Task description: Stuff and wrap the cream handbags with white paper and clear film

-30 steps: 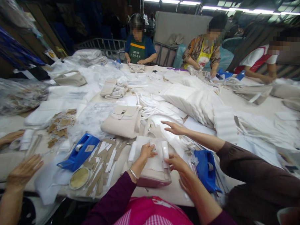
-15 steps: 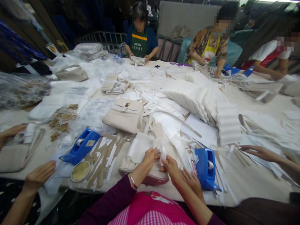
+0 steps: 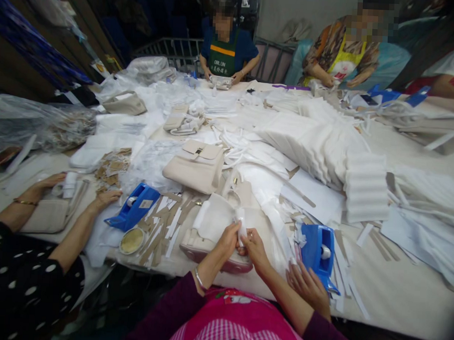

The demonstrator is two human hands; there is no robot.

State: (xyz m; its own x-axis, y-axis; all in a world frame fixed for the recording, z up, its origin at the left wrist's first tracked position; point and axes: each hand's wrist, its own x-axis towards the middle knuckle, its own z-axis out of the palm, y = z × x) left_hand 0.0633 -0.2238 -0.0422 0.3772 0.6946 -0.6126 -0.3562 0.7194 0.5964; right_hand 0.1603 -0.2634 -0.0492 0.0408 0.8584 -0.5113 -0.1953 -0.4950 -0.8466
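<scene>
Above a cream handbag (image 3: 198, 245) at the table's front edge, both my hands are closed on a small white wrapped strip (image 3: 241, 225). My left hand (image 3: 228, 240) pinches it from the left, and my right hand (image 3: 255, 249) grips its lower end from the right. What lies inside the white wrapping is hidden. A white sheet (image 3: 211, 217) covers part of the bag's front. Right of my hands stands a blue tape dispenser (image 3: 313, 254), with a co-worker's hand (image 3: 310, 286) close to it.
Another cream handbag (image 3: 195, 166) lies behind mine. Left are a second blue tape dispenser (image 3: 135, 206), a roll of tape (image 3: 131, 241) and loose beige and white strips (image 3: 160, 232). White foam sheets (image 3: 365, 188) are stacked at right. Co-workers' hands (image 3: 107, 200) work at left.
The view has shifted, moving the table scene. My hands still hold the white strip. At left, a co-worker's hand has reached farther forward; the far-right co-worker's reaching hand is out of sight.
</scene>
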